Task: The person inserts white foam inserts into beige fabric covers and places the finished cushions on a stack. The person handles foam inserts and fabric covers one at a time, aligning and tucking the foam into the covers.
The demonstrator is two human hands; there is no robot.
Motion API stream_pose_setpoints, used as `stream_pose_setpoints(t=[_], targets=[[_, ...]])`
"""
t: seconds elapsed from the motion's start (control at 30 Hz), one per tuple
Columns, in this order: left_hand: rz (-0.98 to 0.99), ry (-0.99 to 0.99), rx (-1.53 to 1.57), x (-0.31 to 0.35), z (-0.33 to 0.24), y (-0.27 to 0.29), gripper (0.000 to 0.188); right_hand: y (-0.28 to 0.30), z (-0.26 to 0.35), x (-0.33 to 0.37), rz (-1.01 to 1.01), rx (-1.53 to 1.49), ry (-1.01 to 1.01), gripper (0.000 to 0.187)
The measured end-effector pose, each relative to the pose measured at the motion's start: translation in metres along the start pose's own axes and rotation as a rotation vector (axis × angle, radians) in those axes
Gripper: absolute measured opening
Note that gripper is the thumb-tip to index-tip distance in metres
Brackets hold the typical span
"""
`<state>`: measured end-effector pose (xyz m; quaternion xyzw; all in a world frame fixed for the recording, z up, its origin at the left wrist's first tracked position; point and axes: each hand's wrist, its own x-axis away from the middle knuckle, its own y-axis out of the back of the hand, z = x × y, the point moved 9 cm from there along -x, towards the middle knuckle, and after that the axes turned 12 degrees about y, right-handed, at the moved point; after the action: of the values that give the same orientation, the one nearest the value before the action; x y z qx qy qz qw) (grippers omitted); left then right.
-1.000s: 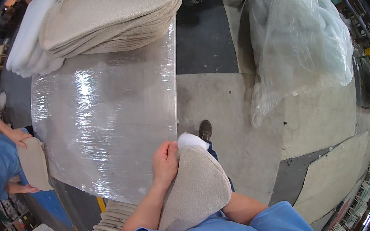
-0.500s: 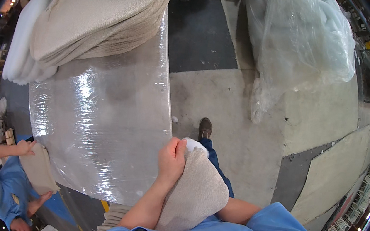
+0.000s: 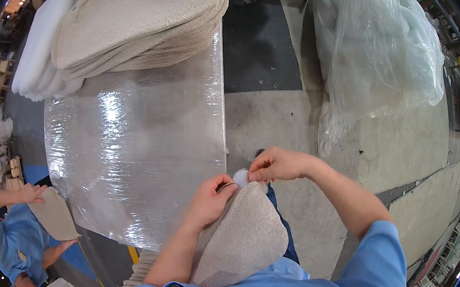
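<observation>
The left hand (image 3: 209, 198) has its fingers clamped on the top edge of a beige cover (image 3: 241, 241). Just beside them, the right hand (image 3: 276, 164) has its fingers pinched together on white stuffing (image 3: 240, 176) at the cover's opening.

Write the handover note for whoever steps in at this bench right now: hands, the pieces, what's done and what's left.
Left hand: grips the top edge of a beige fabric cover held against the body.
Right hand: fingers pinch white stuffing at the cover's open top.
Bench: wrapped in clear film; a stack of beige covers and white pads lies at its far end. A clear bag of white filling stands on the floor, right.
Done: white filling shows at the opening.
Left: the stacked covers look untouched.
</observation>
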<state>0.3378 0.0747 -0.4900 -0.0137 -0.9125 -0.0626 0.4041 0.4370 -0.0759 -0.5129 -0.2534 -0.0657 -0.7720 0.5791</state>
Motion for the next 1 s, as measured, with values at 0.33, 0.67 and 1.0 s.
stream_pose_setpoints(t=[0.33,0.67,1.0], targets=[[-0.554,-0.726,-0.274,0.074,-0.045,-0.002,0.022,-0.015,0.064,-0.009,0.094,0.395,0.375,0.013],[-0.552,-0.791,-0.259,0.085,-0.043,-0.005,0.025,-0.042,0.089,0.045,-0.342,0.751,0.729,0.009],[-0.427,-0.752,-0.235,0.071,-0.04,-0.024,0.016,-0.02,0.022,0.011,0.215,0.189,0.094,0.017]])
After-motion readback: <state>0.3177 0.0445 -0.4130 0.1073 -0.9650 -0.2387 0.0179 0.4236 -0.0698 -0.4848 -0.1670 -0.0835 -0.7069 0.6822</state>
